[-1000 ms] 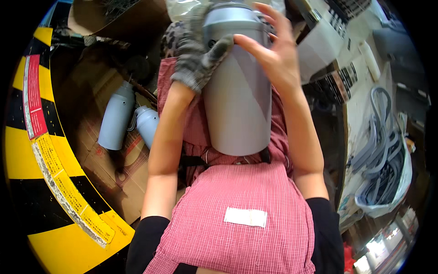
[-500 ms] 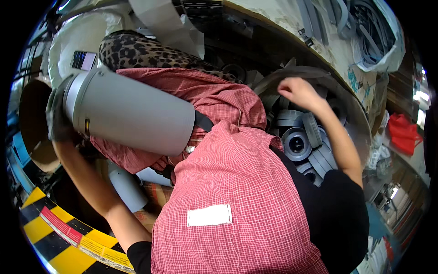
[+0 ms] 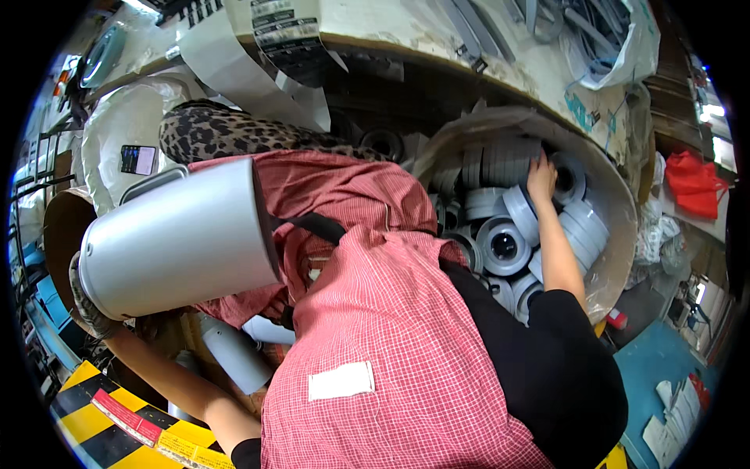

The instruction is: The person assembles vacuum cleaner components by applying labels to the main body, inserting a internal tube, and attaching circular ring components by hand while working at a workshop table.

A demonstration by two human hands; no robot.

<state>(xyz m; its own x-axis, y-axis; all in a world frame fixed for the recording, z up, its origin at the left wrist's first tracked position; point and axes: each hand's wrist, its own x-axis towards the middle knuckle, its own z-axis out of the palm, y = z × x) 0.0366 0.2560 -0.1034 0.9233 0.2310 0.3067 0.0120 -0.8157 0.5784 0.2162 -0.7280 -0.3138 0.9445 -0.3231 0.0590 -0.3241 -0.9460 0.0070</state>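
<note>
Bench (image 3: 375,21) nearby; hands (image 3: 541,183) at canister (image 3: 176,238), rings (image 3: 501,166).

I'm in a workshop, judging by the lined bin (image 3: 616,184) heaped with matching grey rings (image 3: 504,244), tabletop (image 3: 383,19) strewn with grey strips (image 3: 478,31), and yellow-and-black warning stripes (image 3: 109,447).

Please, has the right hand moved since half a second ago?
Yes. Against the bin, the right hand has moved rightward, to the stacked rings.

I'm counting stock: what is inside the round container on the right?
The container holds grey rings, some stacked, some tilted; the right hand is at the far ones. Whatever lies beneath the top layer is covered.
</note>
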